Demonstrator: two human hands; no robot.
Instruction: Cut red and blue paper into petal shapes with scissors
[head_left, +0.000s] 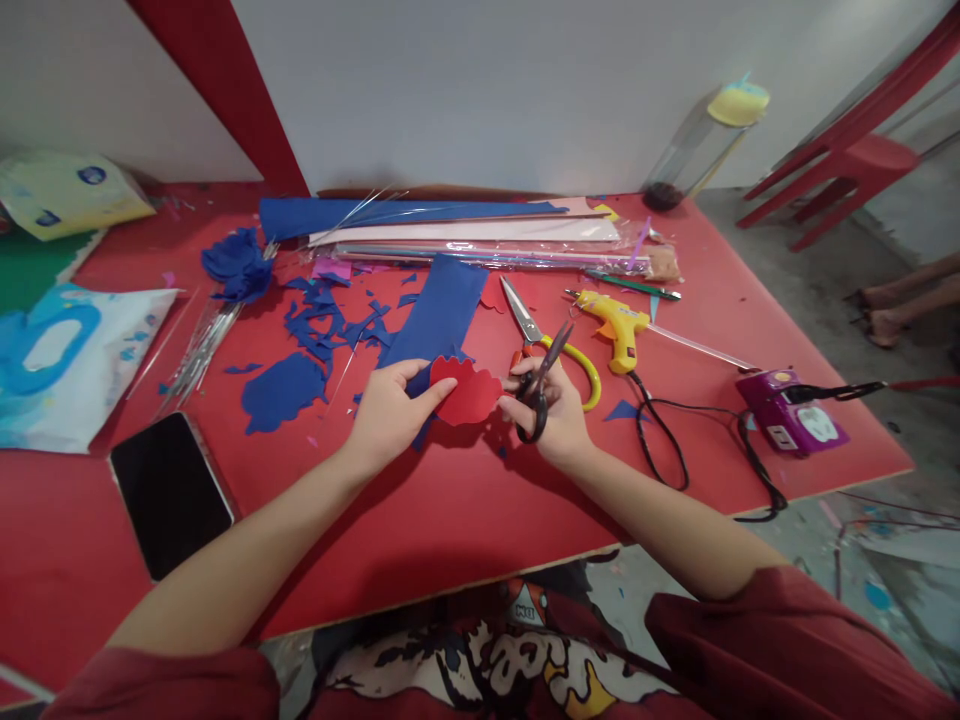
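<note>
A red scallop-edged cutout [471,395] is pinched between the thumb and fingers of my left hand [394,410]. Behind that hand lies a long blue strip [446,300] of craft sheet, part of it under my fingers. My right hand [553,410] has its fingers in the black handles of small scissors [541,385], whose blades point up and away from the cutout. The fingertips of this hand reach the cutout's right edge. Larger scissors [525,310] with a yellow handle lie on the table just behind my right hand.
A yellow glue gun [616,325] lies to the right, its cable running to a purple power block [787,410]. Blue scraps [315,320], a blue flower [238,265], wires [206,345] and a phone [172,495] are on the left. A glass jar [686,150] stands at the back right.
</note>
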